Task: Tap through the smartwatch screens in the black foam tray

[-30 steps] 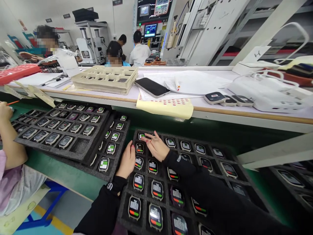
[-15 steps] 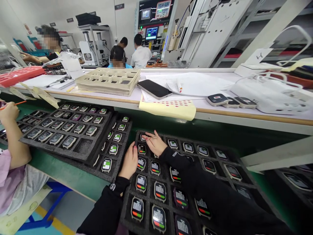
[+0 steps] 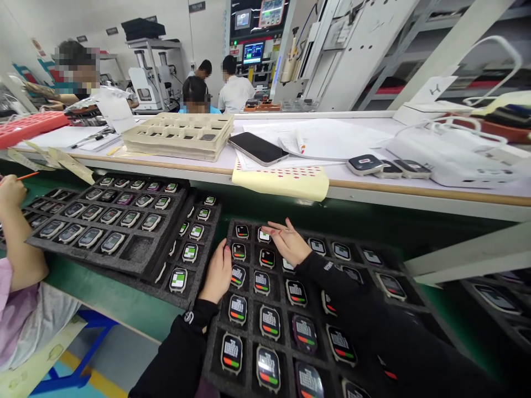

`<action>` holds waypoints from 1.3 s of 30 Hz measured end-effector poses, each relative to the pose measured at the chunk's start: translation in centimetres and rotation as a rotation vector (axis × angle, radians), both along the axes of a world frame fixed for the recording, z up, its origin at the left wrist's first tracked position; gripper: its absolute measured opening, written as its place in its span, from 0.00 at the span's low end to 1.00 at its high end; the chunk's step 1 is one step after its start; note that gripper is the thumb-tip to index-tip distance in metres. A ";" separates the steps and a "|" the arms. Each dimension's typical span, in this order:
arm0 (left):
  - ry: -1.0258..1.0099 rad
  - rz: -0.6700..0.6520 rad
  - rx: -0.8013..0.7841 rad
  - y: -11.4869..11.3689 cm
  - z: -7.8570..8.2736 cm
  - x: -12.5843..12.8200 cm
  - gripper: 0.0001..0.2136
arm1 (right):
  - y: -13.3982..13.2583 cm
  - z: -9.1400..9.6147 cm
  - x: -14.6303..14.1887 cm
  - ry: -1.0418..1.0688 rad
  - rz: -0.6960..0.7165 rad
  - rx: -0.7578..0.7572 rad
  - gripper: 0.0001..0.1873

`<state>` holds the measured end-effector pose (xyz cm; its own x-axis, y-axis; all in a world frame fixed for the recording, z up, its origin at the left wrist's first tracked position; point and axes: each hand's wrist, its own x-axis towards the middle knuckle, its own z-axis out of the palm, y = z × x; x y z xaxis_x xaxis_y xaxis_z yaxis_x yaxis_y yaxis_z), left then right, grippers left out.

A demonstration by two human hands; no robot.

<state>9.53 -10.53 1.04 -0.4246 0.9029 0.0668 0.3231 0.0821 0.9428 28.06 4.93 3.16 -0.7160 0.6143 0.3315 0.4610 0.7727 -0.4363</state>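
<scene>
A dark foam tray (image 3: 252, 319) of smartwatches lies before me, each watch in its own pocket. My right hand (image 3: 292, 244) is over its back rows, fingers spread and holding nothing. One fingertip is at the lit face of a smartwatch (image 3: 264, 234) in the back row; whether it touches cannot be made out. Beside it, another smartwatch (image 3: 241, 231) shows a dark screen with a red and green strip. My left hand (image 3: 216, 272) rests along the tray's left edge, fingers stretched out. My right sleeve hides part of the tray's right side.
Stacked foam trays (image 3: 143, 260) of watches stand on the left. Above runs a shelf (image 3: 178, 164) bearing a phone (image 3: 258, 149), a cream tray (image 3: 178, 145) and a white device (image 3: 454, 160). A co-worker's arm (image 3: 20, 237) is at far left. Other people work behind.
My right hand has moved one pocket to the right along the back row. The corner watch it covered now shows a red and green strip. My left hand stays at the tray edge.
</scene>
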 end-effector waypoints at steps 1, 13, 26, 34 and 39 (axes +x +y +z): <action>-0.003 0.001 -0.002 0.0 0.0 0.0 0.24 | 0.0 -0.2 0.1 -0.001 -0.002 0.001 0.29; -0.017 0.004 -0.012 -0.1 0.5 0.1 0.24 | -0.4 -1.0 0.0 -0.018 0.002 0.064 0.28; -0.013 0.003 -0.026 0.0 0.5 0.1 0.25 | -0.3 -0.5 0.5 -0.054 -0.070 0.075 0.28; -0.020 0.001 -0.038 -0.1 0.5 0.0 0.25 | 1.1 -0.1 1.3 -0.099 -0.232 0.023 0.25; -0.019 0.008 -0.031 -0.1 0.6 0.0 0.25 | 1.1 -0.2 0.6 -0.142 -0.265 -0.012 0.23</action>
<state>9.54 -10.60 1.63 -0.4327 0.9010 0.0310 0.3047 0.1139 0.9456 28.61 6.03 3.00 -0.5686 0.7893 0.2317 0.7030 0.6126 -0.3613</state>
